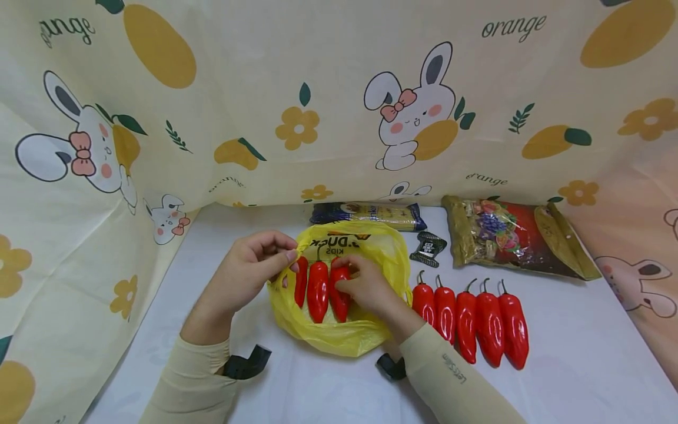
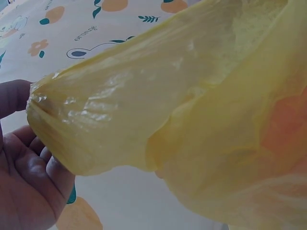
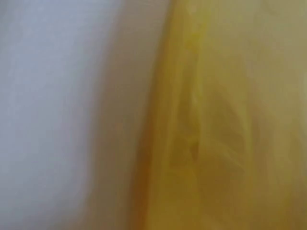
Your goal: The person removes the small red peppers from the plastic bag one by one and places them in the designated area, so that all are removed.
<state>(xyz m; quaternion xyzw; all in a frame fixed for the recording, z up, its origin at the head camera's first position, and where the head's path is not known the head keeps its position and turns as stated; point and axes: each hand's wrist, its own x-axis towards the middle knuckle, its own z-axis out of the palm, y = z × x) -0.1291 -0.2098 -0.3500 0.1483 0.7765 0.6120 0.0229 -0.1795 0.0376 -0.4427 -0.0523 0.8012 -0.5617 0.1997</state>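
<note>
A yellow plastic bag [image 1: 352, 344] lies with its mouth wide in the middle of the white table, two red chili peppers [image 1: 318, 292] side by side on it. At the bag's left edge my left hand [image 1: 241, 274] pinches the film between thumb and finger; the left wrist view shows the bag [image 2: 120, 105] stretched taut from that hand [image 2: 33, 177]. My right hand [image 1: 371, 288] reaches inside and grips a third red chili pepper [image 1: 340, 303] beside the other two. Yellow film [image 3: 220, 120] fills much of the right wrist view, which hides the right fingers.
Several red chili peppers [image 1: 489, 330] stand in a row right of the bag, partly behind the right forearm. Behind lie a long blue-and-gold packet [image 1: 371, 216], a small black packet [image 1: 429, 249] and a large gold-and-red bag [image 1: 521, 238]. A printed cloth [image 1: 339, 70] walls the back.
</note>
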